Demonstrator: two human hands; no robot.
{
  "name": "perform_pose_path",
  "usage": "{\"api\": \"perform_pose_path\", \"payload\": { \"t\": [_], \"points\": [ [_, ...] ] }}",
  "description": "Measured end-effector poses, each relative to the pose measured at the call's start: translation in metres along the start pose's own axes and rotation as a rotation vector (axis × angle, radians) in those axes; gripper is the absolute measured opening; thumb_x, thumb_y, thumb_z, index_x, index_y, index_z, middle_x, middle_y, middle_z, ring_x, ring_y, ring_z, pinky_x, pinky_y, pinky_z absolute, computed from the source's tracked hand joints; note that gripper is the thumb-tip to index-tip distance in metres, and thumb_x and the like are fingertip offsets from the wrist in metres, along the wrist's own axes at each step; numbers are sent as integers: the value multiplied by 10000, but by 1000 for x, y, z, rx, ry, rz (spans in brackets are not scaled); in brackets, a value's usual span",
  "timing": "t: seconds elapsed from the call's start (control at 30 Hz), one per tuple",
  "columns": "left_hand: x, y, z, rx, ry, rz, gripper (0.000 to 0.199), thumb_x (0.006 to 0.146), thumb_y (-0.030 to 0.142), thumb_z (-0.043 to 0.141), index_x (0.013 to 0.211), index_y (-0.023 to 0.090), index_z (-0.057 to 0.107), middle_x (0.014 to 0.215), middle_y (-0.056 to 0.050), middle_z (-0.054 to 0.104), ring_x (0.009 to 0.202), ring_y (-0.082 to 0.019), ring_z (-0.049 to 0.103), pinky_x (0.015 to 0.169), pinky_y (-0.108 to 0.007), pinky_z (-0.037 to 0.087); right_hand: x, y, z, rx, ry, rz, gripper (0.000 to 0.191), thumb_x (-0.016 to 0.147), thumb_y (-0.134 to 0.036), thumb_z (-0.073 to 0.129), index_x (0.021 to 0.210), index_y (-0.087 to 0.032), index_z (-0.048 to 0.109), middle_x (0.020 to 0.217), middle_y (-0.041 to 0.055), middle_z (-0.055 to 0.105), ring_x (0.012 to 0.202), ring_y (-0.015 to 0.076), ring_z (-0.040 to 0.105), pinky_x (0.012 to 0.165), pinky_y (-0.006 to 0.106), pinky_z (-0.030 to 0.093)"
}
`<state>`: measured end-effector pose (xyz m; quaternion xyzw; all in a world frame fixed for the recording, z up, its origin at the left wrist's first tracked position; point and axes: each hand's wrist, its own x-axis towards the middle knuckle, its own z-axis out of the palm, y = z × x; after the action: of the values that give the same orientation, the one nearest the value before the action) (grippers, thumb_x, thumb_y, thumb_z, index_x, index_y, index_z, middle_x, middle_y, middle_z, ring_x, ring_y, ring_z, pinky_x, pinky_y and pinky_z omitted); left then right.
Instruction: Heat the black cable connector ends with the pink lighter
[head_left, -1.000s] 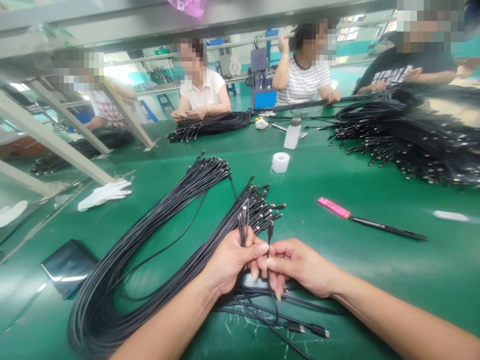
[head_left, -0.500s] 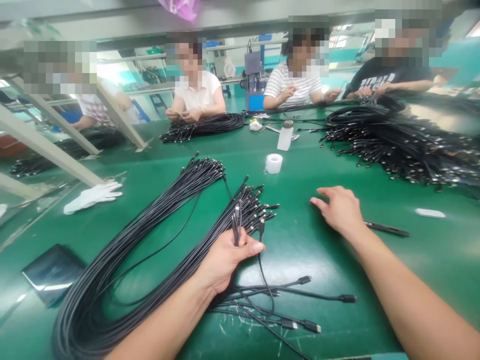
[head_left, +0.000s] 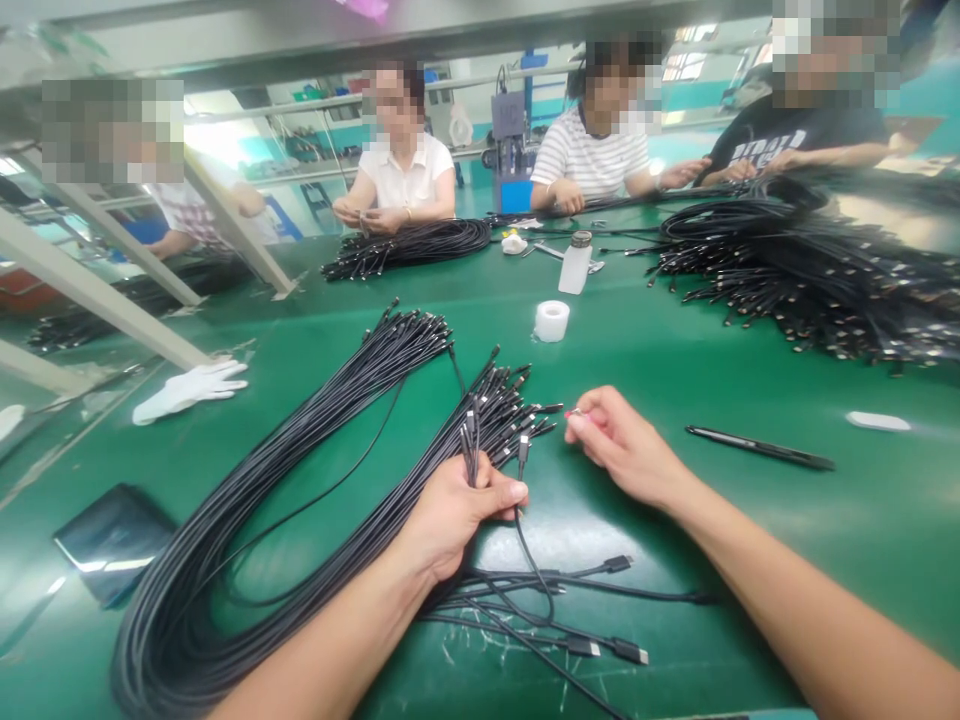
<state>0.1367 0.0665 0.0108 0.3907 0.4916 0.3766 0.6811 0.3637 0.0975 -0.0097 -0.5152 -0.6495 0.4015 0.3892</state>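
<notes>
Two hands (head_left: 480, 500) over a green worktop (head_left: 637, 350), with black cables.
The left grips several cable ends (head_left: 470, 440); the right hand (head_left: 611, 440) pinches something small and pink. A long cable bundle (head_left: 225, 500) curves around the left forearm's far side; a black pen (head_left: 757, 447) lies right, a tape roll (head_left: 551, 321) beyond.

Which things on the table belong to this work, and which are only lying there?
Apparently in use: cables in left hand, cable bundle, small pinkish item in right hand.
Apparently idle: white glove, tape roll, bottle, black pen-like tool.
</notes>
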Motion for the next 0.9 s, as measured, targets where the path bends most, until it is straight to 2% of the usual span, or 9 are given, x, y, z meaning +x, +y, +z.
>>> {"api": "perform_pose_path", "payload": {
  "t": [0.07,0.17,0.33,0.43,0.57,0.77,0.9],
  "points": [
    [1,-2,0,18,9,12,524,601,188,845,593,190,321,597,-6,653,598,-146,642,565,-243,478,-3,-5,7,-20,-92,-7,321,973,-489,412,998,-201,552,811,24,628,612,122,495,564,242,389],
    [2,-4,0,33,12,19,514,596,175,841,592,189,328,587,4,645,601,-145,636,578,-249,481,-5,-9,11,58,-148,42,384,966,-521,411,951,-188,602,773,13,567,637,122,485,566,242,387],
    [1,-4,1,48,13,25,512,604,168,830,590,192,319,584,14,638,583,-130,615,601,-258,482,-10,-13,20,386,-207,204,363,871,-560,576,976,-222,499,646,-50,533,433,79,372,393,204,238],
    [1,-3,1,60,12,23,512,606,171,828,593,194,317,584,15,636,584,-128,613,601,-256,478,-11,-17,26,372,-166,210,380,871,-575,565,909,-197,548,586,-36,546,436,78,352,411,203,233],
    [2,-3,1,75,7,8,509,602,179,830,602,194,322,592,12,639,601,-136,624,597,-251,474,-11,-21,30,336,-100,292,465,916,-584,448,809,-163,617,494,-34,464,440,91,326,427,220,223],
    [2,-5,1,91,-7,9,506,609,187,828,601,193,322,599,8,635,605,-133,624,597,-247,470,-11,-24,34,291,-47,243,292,911,-358,406,843,-171,619,473,-59,400,458,108,350,470,226,282],
    [3,-5,1,104,-21,14,507,615,186,825,597,193,319,602,3,639,595,-132,620,597,-250,469,-11,-26,36,259,-59,240,285,896,-317,382,845,-164,617,496,-51,420,474,115,370,483,233,293]
  ]
}}
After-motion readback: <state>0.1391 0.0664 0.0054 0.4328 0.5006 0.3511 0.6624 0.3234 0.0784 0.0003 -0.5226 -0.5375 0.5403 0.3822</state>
